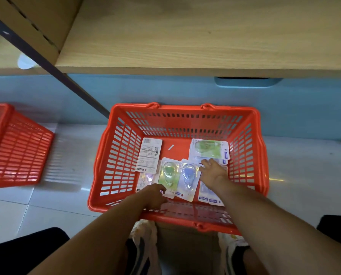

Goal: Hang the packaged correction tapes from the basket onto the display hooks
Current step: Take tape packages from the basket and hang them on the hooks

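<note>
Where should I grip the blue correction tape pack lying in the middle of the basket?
Probably by its bare card end nearest you. The blue pack lies flat, blister up, in the basket, its near end overlapping the pack beside it, so a thumb could slip under there. The right hand could pinch it from above.

second red basket point(17, 147): left, on tiled floor point(66, 155) | wooden shelf point(205, 32): above

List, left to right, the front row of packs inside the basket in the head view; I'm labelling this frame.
Pale purple pack → green pack → blue pack → packs under the right forearm.
</note>
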{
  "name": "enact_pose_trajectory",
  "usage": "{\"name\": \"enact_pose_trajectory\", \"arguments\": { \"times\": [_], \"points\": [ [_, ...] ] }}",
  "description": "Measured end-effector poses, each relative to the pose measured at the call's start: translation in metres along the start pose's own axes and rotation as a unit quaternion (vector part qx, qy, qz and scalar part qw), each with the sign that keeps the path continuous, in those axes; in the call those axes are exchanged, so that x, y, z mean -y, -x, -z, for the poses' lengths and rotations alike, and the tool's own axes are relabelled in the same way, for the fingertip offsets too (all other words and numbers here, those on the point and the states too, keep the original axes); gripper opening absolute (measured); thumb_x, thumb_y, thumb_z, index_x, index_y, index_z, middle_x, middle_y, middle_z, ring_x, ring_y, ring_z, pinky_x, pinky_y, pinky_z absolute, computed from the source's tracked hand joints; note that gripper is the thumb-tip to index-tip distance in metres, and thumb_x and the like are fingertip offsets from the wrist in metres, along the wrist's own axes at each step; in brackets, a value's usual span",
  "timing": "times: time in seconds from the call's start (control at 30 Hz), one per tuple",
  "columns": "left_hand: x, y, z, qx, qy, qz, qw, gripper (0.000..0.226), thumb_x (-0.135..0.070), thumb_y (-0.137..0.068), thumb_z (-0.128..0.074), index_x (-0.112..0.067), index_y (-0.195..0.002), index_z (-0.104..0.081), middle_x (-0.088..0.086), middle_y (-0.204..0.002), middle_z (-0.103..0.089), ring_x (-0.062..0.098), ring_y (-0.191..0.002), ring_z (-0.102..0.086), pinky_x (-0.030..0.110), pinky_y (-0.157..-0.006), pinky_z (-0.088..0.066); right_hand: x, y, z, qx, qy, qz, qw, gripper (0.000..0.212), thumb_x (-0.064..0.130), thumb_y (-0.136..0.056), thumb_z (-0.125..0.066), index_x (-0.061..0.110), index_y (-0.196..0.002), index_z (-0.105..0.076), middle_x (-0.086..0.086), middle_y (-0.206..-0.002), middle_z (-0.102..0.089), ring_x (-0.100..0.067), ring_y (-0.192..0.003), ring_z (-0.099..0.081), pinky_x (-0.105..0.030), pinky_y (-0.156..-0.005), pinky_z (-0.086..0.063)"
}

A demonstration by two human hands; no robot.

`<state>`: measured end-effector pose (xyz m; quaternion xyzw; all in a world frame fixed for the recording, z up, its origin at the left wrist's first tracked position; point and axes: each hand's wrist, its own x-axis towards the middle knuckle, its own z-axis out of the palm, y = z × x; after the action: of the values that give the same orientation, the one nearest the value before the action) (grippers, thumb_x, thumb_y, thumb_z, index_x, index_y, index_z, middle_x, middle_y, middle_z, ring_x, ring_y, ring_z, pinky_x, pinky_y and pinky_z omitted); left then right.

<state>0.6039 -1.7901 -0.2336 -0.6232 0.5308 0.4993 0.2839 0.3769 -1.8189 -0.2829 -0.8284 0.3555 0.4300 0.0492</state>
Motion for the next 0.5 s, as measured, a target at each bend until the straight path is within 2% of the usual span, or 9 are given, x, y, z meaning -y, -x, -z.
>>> {"name": "enact_pose_trajectory", "arguments": {
  "times": [0.1,0.17,0.23,0.27,0.33,0.4,0.43,0.5],
  "points": [
    [-0.002,0.000,0.001,-0.037,0.041,-0.005,0.998,0.055,-0.031,-0.099,-0.070,-0.020,-0.149,-0.050,0.008,-0.150,-0.056,0.027,-0.132,-0.058,0.037,-0.110,-0.050,-0.020,0.001,0.026,-0.066,-0.123,-0.012,0.990,0.025,0.015,-0.096,-0.056,0.019,-0.117,-0.069,-0.002,-0.126,-0.067,-0.025,-0.130,-0.045,-0.040,-0.108,-0.030],
    [-0.003,0.000,0.002,-0.052,0.077,-0.014,0.996,0.059,-0.028,-0.097,-0.073,-0.017,-0.150,-0.048,0.010,-0.149,-0.057,0.028,-0.131,-0.059,0.034,-0.106,-0.052,-0.036,-0.001,0.041,-0.073,-0.284,-0.017,0.956,0.019,0.013,-0.090,-0.062,0.020,-0.102,-0.075,0.004,-0.104,-0.076,-0.015,-0.108,-0.061,-0.033,-0.103,-0.037],
    [-0.003,0.001,0.003,-0.067,0.163,-0.027,0.984,0.069,-0.021,-0.091,-0.080,-0.013,-0.151,-0.046,0.013,-0.146,-0.059,0.028,-0.124,-0.063,0.029,-0.092,-0.056,-0.045,-0.008,0.048,-0.066,-0.482,-0.022,0.873,0.016,0.012,-0.085,-0.071,0.022,-0.096,-0.080,0.009,-0.092,-0.078,-0.009,-0.092,-0.068,-0.026,-0.092,-0.046],
    [-0.004,0.002,0.004,-0.077,0.227,-0.034,0.970,0.071,-0.018,-0.087,-0.084,-0.012,-0.148,-0.048,0.015,-0.142,-0.063,0.028,-0.118,-0.066,0.028,-0.086,-0.057,-0.046,-0.009,0.052,-0.068,-0.569,-0.022,0.819,0.017,0.013,-0.083,-0.077,0.022,-0.097,-0.081,0.008,-0.096,-0.078,-0.008,-0.092,-0.069,-0.024,-0.090,-0.048],
    [-0.004,0.004,0.008,-0.103,0.362,-0.037,0.926,0.071,-0.020,-0.078,-0.092,-0.011,-0.139,-0.056,0.014,-0.128,-0.071,0.031,-0.110,-0.071,0.038,-0.088,-0.062,-0.043,-0.010,0.061,-0.078,-0.699,-0.020,0.711,0.027,0.019,-0.082,-0.083,0.016,-0.108,-0.078,0.002,-0.110,-0.076,-0.010,-0.103,-0.067,-0.026,-0.099,-0.047],
    [-0.003,0.008,0.015,-0.145,0.496,-0.005,0.856,0.066,-0.017,-0.077,-0.093,-0.009,-0.133,-0.059,0.015,-0.121,-0.073,0.034,-0.105,-0.074,0.041,-0.083,-0.064,-0.035,-0.011,0.066,-0.074,-0.774,-0.032,0.628,0.035,0.022,-0.084,-0.082,0.013,-0.117,-0.075,0.000,-0.120,-0.073,-0.011,-0.114,-0.063,-0.024,-0.106,-0.042],
    [-0.001,0.010,0.019,-0.172,0.541,0.003,0.823,0.058,-0.012,-0.079,-0.090,-0.007,-0.128,-0.061,0.014,-0.119,-0.073,0.032,-0.100,-0.075,0.037,-0.076,-0.065,-0.029,-0.014,0.065,-0.067,-0.796,-0.041,0.600,0.034,0.024,-0.087,-0.079,0.014,-0.119,-0.074,-0.001,-0.122,-0.071,-0.011,-0.116,-0.061,-0.024,-0.106,-0.041],
    [0.001,0.014,0.024,-0.224,0.566,0.011,0.793,0.040,-0.007,-0.085,-0.084,-0.007,-0.118,-0.062,0.012,-0.116,-0.072,0.030,-0.095,-0.073,0.032,-0.068,-0.063,-0.016,-0.021,0.061,-0.042,-0.813,-0.064,0.577,0.033,0.029,-0.097,-0.067,0.011,-0.124,-0.070,-0.005,-0.127,-0.069,-0.016,-0.117,-0.062,-0.027,-0.103,-0.046]
  ]
}}
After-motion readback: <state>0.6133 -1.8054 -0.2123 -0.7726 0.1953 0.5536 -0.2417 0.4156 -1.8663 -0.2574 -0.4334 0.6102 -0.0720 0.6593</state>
